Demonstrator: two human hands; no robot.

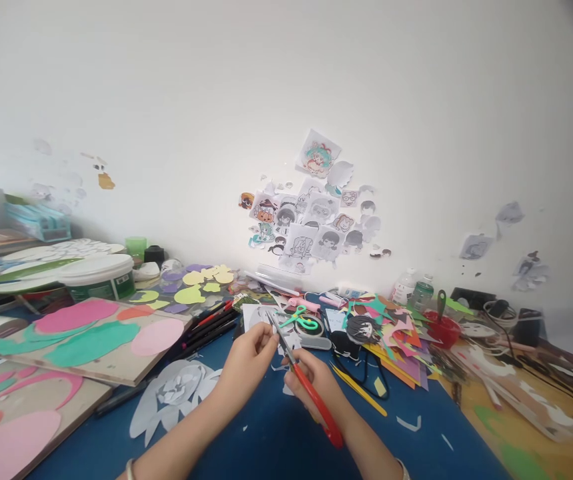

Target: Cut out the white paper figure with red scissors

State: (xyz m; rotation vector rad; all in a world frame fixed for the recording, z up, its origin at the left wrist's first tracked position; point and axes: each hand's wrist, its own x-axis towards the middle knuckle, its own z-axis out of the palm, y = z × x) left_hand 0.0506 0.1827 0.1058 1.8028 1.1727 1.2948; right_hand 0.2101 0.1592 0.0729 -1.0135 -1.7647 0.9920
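My right hand (316, 380) is closed around a pair of scissors with red handles (311, 393). The metal blades point up and away, and their tips reach past the fingers of my left hand (256, 348). That hand is pinched beside the blades, holding a small piece of white paper (276, 330) that is mostly hidden by the fingers. Just beyond lie white paper sheets (252, 313) and a pair of green-handled scissors (305, 323). To the left, a heap of grey-white paper cutouts (176, 390) rests on the blue tabletop (266, 440).
Boards with coloured paper shapes (91, 340) stand at left, near a white-lidded tub (97, 275) and several dark pens (211, 327). Paper scraps (401, 327), a yellow craft knife or stick (361, 390) and a red bowl (441, 330) are at right. Drawings (316, 207) hang on the wall.
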